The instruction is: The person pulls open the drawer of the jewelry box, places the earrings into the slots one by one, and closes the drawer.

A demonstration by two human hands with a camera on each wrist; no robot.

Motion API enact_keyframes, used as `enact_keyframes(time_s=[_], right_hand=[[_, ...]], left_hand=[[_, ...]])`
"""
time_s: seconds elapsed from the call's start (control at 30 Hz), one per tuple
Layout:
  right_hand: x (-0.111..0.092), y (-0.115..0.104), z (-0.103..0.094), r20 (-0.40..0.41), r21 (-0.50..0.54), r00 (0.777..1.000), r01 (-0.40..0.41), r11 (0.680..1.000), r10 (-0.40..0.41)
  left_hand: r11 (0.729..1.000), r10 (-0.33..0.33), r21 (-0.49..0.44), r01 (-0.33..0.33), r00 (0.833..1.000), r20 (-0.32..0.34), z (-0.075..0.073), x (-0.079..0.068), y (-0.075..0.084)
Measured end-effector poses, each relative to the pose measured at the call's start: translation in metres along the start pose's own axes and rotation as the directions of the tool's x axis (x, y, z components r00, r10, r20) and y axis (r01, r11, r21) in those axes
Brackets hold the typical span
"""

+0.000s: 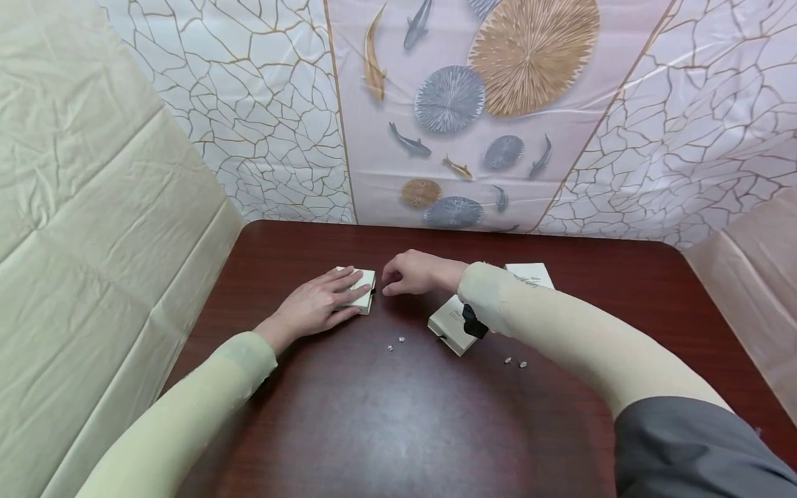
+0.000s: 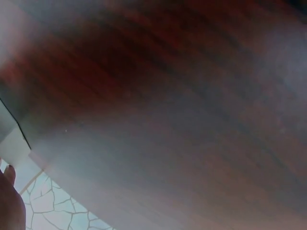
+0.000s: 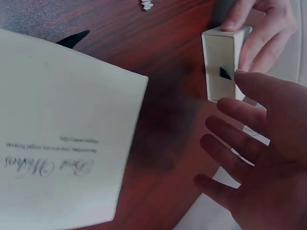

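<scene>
A small white box point(image 1: 363, 299) lies on the table under my left hand point(image 1: 320, 302). That hand's fingers stretch straight across the box top, and its thumb touches the near side. In the right wrist view, a black pull tab point(image 3: 225, 73) sticks out of the box's end face. Just right of this end is my right hand point(image 1: 414, 272), fingers loosely bent with nothing between them; a small gap separates it from the box in the head view. Only part of a hand point(image 2: 10, 199) shows in the left wrist view.
A second white box point(image 1: 450, 326) with printed lettering sits below my right wrist. Another lettered box point(image 1: 532, 272) is partly hidden behind the forearm. Two tiny silvery pieces point(image 1: 401, 339) lie near the table's middle; two more small pieces point(image 1: 522, 364) lie farther right. Patterned cloth hangs behind.
</scene>
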State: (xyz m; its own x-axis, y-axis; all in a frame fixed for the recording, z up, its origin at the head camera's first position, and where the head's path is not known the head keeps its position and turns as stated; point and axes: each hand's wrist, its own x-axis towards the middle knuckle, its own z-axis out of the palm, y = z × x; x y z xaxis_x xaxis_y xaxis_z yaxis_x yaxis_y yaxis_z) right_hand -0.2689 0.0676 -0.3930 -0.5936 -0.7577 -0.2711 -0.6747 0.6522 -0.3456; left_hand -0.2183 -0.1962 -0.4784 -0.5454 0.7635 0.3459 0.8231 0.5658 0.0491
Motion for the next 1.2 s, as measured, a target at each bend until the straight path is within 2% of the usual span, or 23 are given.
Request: enact_keyframes(time_s=[0.4, 0.83, 1.2], right_hand=[[0.012, 0.002, 0.011, -0.033, 0.036, 0.999, 0.017, 0.999, -0.016], [0.017, 0.004, 0.017, -0.072, 0.061, 0.997, -0.023, 0.998, 0.027], [0.021, 0.007, 0.021, -0.111, 0.073, 0.992, -0.045, 0.996, 0.053]], left_hand=[[1.0, -0.025, -0.001, 0.025, 1.0, 0.011, 0.001, -0.002, 0.002], [1.0, -0.017, 0.004, 0.017, 0.999, 0.028, 0.001, -0.001, 0.001], [1.0, -0.003, 0.007, 0.003, 1.0, 0.008, 0.002, -0.001, 0.0]])
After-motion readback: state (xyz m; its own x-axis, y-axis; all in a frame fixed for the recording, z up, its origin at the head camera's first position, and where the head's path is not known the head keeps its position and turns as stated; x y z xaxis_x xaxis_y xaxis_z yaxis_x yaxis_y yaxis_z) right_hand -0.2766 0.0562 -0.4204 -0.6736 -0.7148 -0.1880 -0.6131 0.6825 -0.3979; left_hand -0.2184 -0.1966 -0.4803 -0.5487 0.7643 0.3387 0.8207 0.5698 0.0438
